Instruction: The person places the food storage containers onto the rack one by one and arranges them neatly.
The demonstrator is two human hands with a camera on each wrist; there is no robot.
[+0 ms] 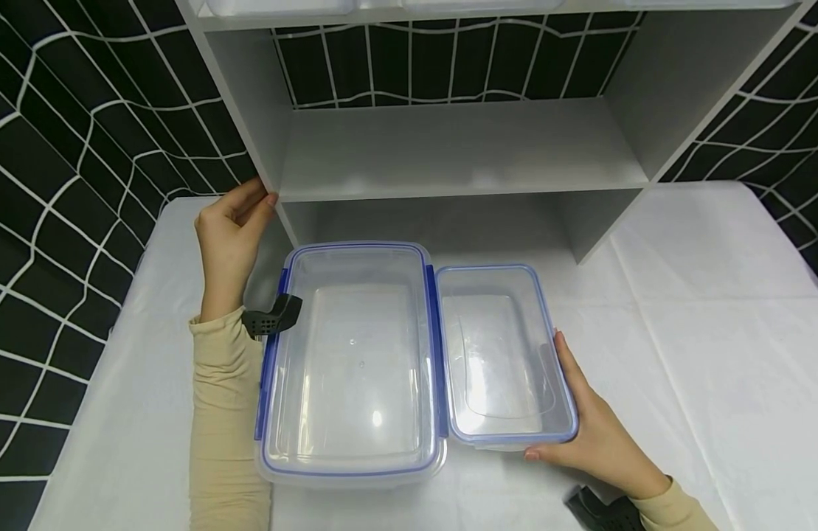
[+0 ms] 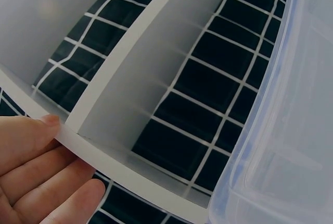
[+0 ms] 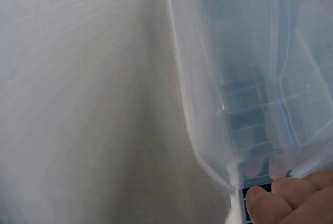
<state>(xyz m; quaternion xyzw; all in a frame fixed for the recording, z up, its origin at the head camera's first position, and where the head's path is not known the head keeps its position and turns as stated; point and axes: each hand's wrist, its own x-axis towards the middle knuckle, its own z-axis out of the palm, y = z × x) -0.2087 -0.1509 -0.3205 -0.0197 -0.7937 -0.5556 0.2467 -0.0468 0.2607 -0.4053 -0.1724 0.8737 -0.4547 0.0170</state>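
The left hand [image 1: 232,240] is pinching the front edge of the grey shelf unit [image 1: 468,151], its thumb lying on one side of the panel and its fingers on the other. The unit's boards are stretching away to the right of that hand. The right hand [image 1: 600,436] is grasping the small lidded container [image 1: 491,339] by its near right corner, the thumb lying along the near end and the fingers along the right side. This clear box with a blue rim is sitting just left of the right hand's palm. Between the two hands, the large container [image 1: 358,369] with blue side clips is resting on the white-covered desk [image 1: 667,391], close beside the smaller one. A black wrist mount [image 1: 272,316] is sitting below the left hand, and dark gridded cloth [image 1: 23,431] is hanging to its left.
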